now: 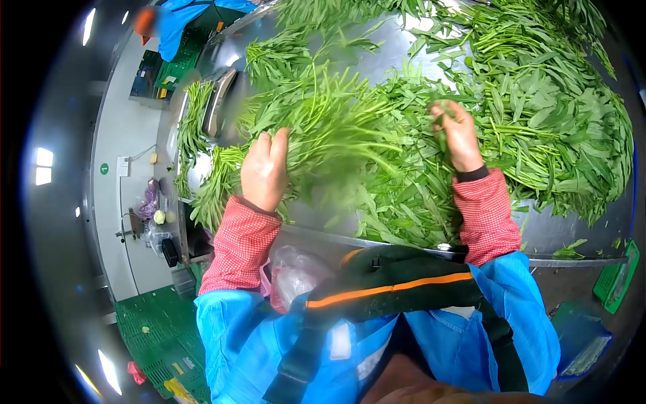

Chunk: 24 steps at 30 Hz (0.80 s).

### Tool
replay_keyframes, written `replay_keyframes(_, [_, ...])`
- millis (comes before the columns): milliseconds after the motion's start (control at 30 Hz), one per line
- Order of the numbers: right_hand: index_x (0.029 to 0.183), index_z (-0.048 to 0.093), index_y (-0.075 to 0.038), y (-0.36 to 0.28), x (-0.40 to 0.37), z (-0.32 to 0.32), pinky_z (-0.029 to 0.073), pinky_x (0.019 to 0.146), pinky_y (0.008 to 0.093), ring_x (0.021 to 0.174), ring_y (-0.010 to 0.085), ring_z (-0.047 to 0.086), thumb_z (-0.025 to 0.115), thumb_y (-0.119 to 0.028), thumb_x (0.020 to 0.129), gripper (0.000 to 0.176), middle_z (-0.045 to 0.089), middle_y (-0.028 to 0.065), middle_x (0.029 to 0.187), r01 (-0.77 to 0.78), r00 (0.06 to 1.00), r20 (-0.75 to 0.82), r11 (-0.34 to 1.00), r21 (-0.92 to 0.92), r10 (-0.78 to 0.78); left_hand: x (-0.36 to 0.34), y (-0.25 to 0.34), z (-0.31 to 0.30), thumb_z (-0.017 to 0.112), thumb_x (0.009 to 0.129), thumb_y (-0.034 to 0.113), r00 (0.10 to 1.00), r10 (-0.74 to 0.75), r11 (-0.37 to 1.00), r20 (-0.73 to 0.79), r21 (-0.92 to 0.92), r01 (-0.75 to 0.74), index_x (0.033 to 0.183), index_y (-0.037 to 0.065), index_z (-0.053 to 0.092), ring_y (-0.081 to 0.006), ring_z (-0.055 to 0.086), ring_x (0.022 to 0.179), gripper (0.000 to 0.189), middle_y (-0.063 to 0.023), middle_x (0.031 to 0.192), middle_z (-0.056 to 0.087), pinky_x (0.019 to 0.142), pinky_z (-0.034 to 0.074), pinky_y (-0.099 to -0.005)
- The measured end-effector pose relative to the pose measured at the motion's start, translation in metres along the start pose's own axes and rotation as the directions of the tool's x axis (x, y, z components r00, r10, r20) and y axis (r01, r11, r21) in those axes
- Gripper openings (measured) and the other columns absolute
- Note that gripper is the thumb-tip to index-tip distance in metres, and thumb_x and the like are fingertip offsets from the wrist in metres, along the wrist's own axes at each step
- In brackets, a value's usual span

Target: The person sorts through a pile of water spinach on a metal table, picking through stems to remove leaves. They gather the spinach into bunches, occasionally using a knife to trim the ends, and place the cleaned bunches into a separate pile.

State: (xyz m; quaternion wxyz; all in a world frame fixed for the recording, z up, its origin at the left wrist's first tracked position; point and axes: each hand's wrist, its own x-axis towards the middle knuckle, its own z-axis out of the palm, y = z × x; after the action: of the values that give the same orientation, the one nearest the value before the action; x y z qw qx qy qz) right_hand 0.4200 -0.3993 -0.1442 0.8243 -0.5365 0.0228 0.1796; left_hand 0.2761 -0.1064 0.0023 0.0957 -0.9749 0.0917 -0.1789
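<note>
Loose long-stemmed greens that look like water spinach lie heaped on a metal table. My left hand is closed on a bunch of stalks, whose stems fan out to the right and are partly blurred. Over the heap, my right hand has its fingers closed on a few leaves. A large pile of the same greens covers the table's right side. Smaller bunches rest to the left of my left hand.
A curved metal device stands at the table's left end. Green crates sit on the floor at lower left, and another green crate is at right. A clear plastic bag hangs by my waist. A blue-clad person is at top left.
</note>
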Motion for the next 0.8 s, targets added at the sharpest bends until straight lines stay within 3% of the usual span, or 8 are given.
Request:
replay_keyframes(133, [0.103,0.064,-0.004,-0.030,-0.012,0.027,0.048,0.069,0.0237,0.076,0.0115,0.060,0.061,-0.017,0.088,0.020,0.066,0.0036,0.091,0.341,0.940,0.167,0.843,-0.416,-0.298,0.003,0.003,-0.002,0.055,0.069,-0.006,0.998,0.065,0.996,-0.011,0.058,-0.065,0.109,0.002,0.057,-0.0281,0.054,0.068,0.041,-0.0134,0.078,0.051,0.059,0.047,-0.0367])
replay_keyframes(267, [0.104,0.064,-0.004,-0.045,-0.036,0.088,0.049,0.076,0.0354,0.088,0.0296,0.061,0.066,-0.038,0.081,0.041,0.061,0.0135,0.096,0.462,0.885,0.415,0.279,-0.842,-0.212,0.016,0.017,0.000,0.056,0.070,-0.003,0.988,0.145,0.988,-0.043,0.060,-0.142,0.109,0.004,0.058,-0.0251,0.053,0.066,0.039,-0.0114,0.077,0.050,0.058,0.046,-0.0348])
replay_keyframes(333, [0.103,0.061,-0.002,-0.027,-0.031,0.094,0.048,0.075,0.0359,0.088,0.0306,0.059,0.067,-0.035,0.081,0.040,0.060,0.0140,0.097,0.500,0.864,0.443,0.299,-0.813,-0.239,0.020,0.022,-0.003,0.056,0.071,-0.002,0.986,0.162,0.985,-0.029,0.070,-0.159,0.109,0.005,0.058,-0.0246,0.053,0.065,0.039,-0.0108,0.077,0.050,0.057,0.046,-0.0342])
replay_keyframes(467, [0.114,0.056,0.004,0.018,-0.014,0.066,0.050,0.084,0.0369,0.096,0.0305,0.061,0.062,-0.028,0.084,0.044,0.060,0.0208,0.112,0.585,0.809,0.381,0.544,-0.602,-0.448,0.011,0.011,-0.003,0.056,0.069,-0.003,0.992,0.126,0.988,-0.018,0.089,-0.124,0.110,0.005,0.058,-0.0251,0.054,0.066,0.042,-0.0116,0.080,0.052,0.058,0.046,-0.0346])
replay_keyframes(500, [0.120,0.051,0.006,0.011,-0.013,0.059,0.048,0.089,0.0337,0.101,0.0269,0.060,0.060,-0.021,0.085,0.045,0.057,0.0222,0.119,0.381,0.907,0.375,0.747,-0.545,-0.189,0.008,0.010,-0.003,0.055,0.068,-0.004,0.993,0.114,0.991,-0.015,0.070,-0.112,0.110,0.004,0.058,-0.0262,0.054,0.067,0.043,-0.0126,0.081,0.052,0.059,0.046,-0.0355])
replay_keyframes(533, [0.098,0.053,0.001,-0.002,-0.024,0.060,0.049,0.072,0.0251,0.077,0.0129,0.059,0.062,-0.011,0.084,0.020,0.058,0.0027,0.082,0.364,0.903,0.348,0.879,-0.309,-0.251,0.006,0.008,-0.002,0.056,0.068,-0.004,0.995,0.103,0.992,-0.004,0.067,-0.102,0.111,0.003,0.058,-0.0266,0.054,0.067,0.044,-0.0128,0.081,0.052,0.059,0.046,-0.0356])
replay_keyframes(600, [0.098,0.053,-0.003,-0.017,-0.029,0.043,0.049,0.071,0.0252,0.074,0.0119,0.059,0.061,-0.007,0.084,0.017,0.059,0.0015,0.083,0.138,0.903,0.420,0.987,-0.084,-0.091,0.001,0.004,-0.001,0.056,0.068,-0.004,0.996,0.082,0.994,0.019,0.064,-0.083,0.111,0.003,0.057,-0.0272,0.054,0.068,0.044,-0.0133,0.081,0.052,0.059,0.046,-0.0358])
replay_keyframes(800, [0.088,0.051,-0.011,-0.024,-0.010,-0.016,0.040,0.045,0.0161,0.055,0.0070,0.047,0.058,-0.006,0.085,0.009,0.055,0.0057,0.079,-0.099,0.898,0.406,0.822,0.561,-0.169,-0.012,-0.006,0.002,0.055,0.069,-0.004,0.995,0.090,0.993,-0.034,0.085,-0.087,0.111,0.003,0.057,-0.0272,0.054,0.069,0.043,-0.0131,0.081,0.052,0.059,0.046,-0.0359])
